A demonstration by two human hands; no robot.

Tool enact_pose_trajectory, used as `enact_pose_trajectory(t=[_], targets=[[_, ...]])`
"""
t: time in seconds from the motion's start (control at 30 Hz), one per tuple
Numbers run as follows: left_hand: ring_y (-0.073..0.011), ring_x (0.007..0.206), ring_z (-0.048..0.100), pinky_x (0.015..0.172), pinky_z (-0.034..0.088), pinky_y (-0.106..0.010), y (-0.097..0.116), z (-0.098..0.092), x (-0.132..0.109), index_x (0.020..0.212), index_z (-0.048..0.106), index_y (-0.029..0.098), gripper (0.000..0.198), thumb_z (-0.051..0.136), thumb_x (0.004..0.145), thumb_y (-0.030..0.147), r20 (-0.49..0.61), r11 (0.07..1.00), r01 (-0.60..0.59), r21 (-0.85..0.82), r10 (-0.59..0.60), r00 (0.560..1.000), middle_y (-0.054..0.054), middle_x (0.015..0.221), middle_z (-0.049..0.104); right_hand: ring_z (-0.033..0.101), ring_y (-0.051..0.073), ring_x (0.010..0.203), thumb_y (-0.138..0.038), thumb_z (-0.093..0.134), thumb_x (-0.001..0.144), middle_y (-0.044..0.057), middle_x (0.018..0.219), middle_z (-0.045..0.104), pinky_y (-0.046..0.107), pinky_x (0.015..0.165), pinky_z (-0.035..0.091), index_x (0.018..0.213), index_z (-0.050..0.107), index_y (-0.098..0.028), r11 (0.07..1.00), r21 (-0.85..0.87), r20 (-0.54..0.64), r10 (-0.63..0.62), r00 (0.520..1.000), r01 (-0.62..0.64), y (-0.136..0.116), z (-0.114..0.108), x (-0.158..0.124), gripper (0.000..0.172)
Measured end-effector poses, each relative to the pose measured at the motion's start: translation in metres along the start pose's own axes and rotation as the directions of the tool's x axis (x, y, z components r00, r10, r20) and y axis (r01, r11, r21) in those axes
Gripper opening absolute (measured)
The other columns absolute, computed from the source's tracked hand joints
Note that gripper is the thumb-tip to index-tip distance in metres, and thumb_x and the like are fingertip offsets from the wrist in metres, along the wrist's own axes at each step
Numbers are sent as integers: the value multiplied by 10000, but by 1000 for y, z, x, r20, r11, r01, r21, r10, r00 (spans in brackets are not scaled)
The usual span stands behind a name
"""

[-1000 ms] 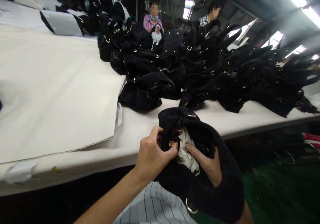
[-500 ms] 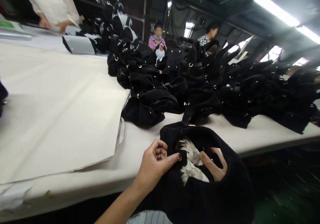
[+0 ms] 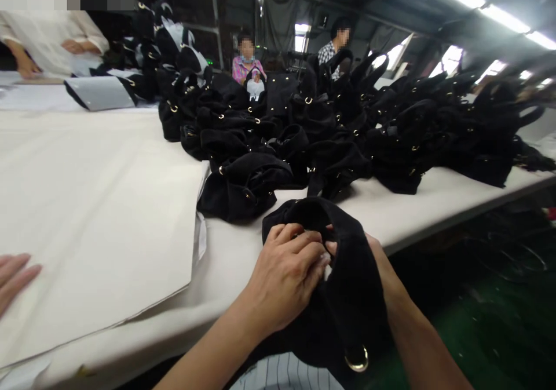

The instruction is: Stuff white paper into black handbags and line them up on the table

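Observation:
A black fabric bag (image 3: 360, 268) with a broad strap is in front of me, low in the head view, near the table's front edge. A gold ring (image 3: 357, 359) hangs at the lower end of its strap. My left hand (image 3: 289, 271) lies over the bag's mouth, fingers bent and closed on its edge. Reaching from the right behind the strap, my right hand (image 3: 332, 245) shows only fingertips in the opening, pressed close to the left fingers. A bit of pale stuffing (image 3: 326, 268) peeks out below them. The exact spot they grip is hidden.
Many black bags (image 3: 256, 175) with gold fittings are heaped along the white table (image 3: 234, 262). Large pale sheets (image 3: 108, 222) lie on the left, where another person's hand (image 3: 15, 277) reaches in. Several people stand across the table. Green floor (image 3: 490, 309) shows at right.
My left hand has moved from the flap with the snap onto the bag's mouth, meeting my right fingers. The bag has turned and the stuffing is mostly covered. Another person's hand has appeared at left.

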State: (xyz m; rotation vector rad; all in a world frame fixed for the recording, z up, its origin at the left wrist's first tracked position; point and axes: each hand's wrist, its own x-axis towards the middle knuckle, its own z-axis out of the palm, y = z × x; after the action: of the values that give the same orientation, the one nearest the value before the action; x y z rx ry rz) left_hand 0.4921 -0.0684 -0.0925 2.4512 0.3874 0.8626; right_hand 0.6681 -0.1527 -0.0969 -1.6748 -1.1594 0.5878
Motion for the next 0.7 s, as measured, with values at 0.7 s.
enact_pose_trajectory(t=[0.7], targets=[[-220, 1031, 623, 1007, 488, -430, -3, 9, -12, 926, 695, 219, 194, 507, 968, 193, 6, 1000, 10, 24, -10, 1000, -51, 1093, 716, 609, 159, 729, -445, 669, 885, 32, 792, 674, 258, 698, 465, 987, 718, -159, 650, 734, 100, 178, 979, -194, 9, -4, -25, 308]])
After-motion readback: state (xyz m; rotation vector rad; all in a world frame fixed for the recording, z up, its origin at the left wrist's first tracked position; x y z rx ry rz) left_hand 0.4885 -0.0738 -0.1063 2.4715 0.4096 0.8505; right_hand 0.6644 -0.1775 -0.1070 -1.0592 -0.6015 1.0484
